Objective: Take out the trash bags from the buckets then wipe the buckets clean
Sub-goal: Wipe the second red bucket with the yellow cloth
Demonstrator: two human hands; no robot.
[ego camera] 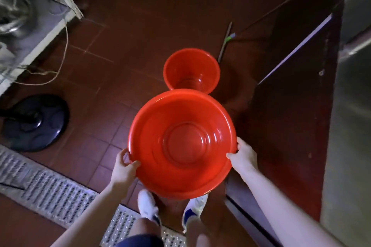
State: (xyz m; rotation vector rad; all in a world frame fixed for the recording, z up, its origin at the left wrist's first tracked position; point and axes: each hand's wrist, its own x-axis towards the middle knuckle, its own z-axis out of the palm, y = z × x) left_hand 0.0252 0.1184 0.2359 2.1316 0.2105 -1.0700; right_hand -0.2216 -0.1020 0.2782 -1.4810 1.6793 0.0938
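I hold a red plastic bucket (pixel 181 142) in the air over my feet, its open mouth facing up at me; no bag shows inside. My left hand (pixel 124 166) grips its rim at the lower left, thumb over the edge. My right hand (pixel 242 155) grips the rim at the right side. A second red bucket (pixel 190 68) stands upright on the tiled floor just beyond the held one, with no bag visible inside; the held bucket covers its near edge.
A metal floor drain grate (pixel 50 186) runs across the lower left. A black round fan base (pixel 35 122) sits at left, below a shelf (pixel 40 32) with cords. A stainless steel counter (pixel 353 106) stands at right. A thin stick (pixel 224 42) lies behind the far bucket.
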